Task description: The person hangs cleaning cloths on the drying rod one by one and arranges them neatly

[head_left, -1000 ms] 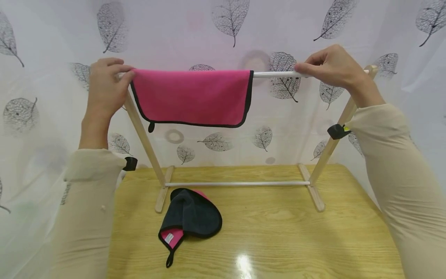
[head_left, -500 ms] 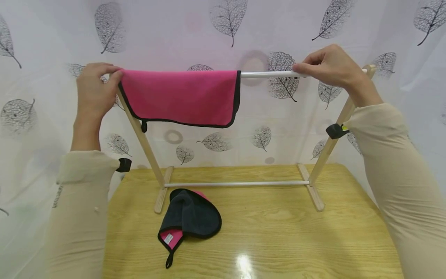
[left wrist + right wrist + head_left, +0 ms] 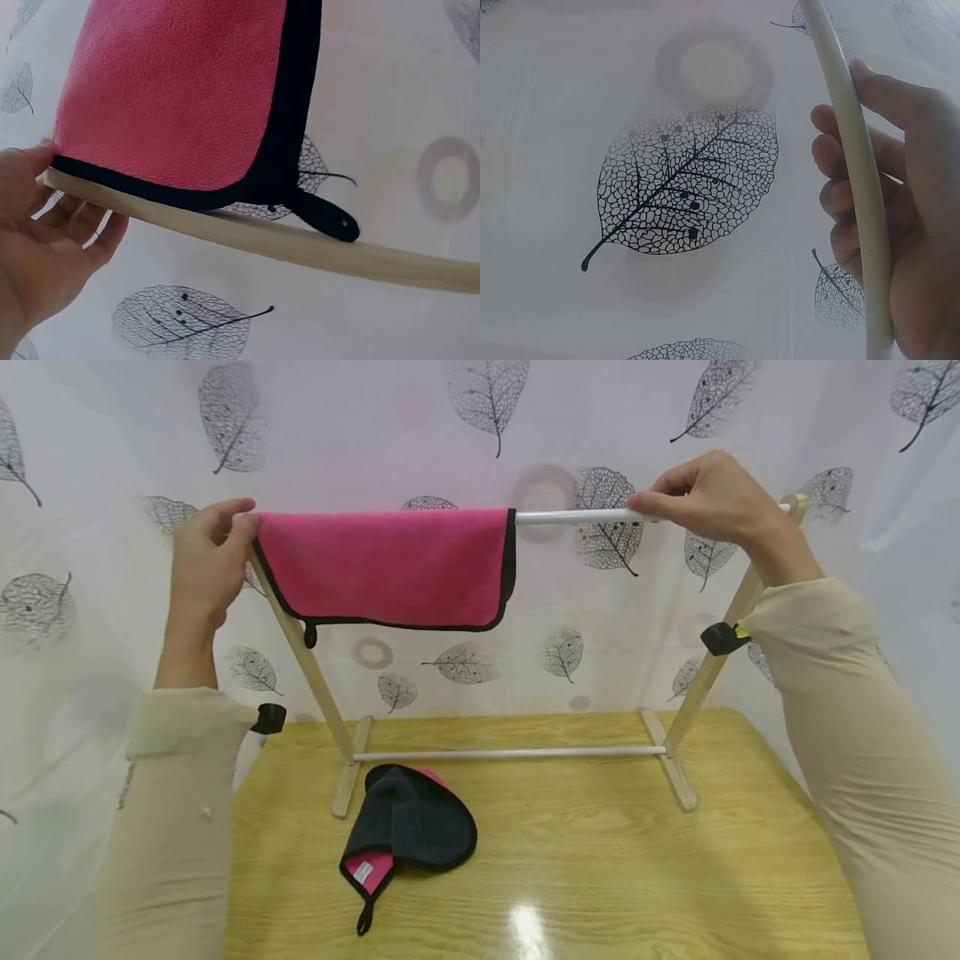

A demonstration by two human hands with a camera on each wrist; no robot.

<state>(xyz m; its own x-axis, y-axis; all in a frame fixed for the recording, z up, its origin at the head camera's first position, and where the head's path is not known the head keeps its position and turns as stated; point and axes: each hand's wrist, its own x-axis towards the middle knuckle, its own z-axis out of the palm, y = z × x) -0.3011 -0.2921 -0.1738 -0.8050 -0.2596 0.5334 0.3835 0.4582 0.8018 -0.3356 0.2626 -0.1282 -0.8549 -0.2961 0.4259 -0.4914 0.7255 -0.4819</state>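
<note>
pink cloth (image 3: 386,570) lies just R of L hand (image 3: 204,562) (nearer, can't tell its grip tbh), lengthwise along rod's (image 3: 570,517) L end, R hand (image 3: 722,503) grips rod

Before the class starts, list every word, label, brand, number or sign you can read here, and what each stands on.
No text is legible.
White label on the dark-and-pink cloth: too small to read.
Dark lettering on the left sleeve: too small and blurred to read.
Wrist views: no text seen.
</note>
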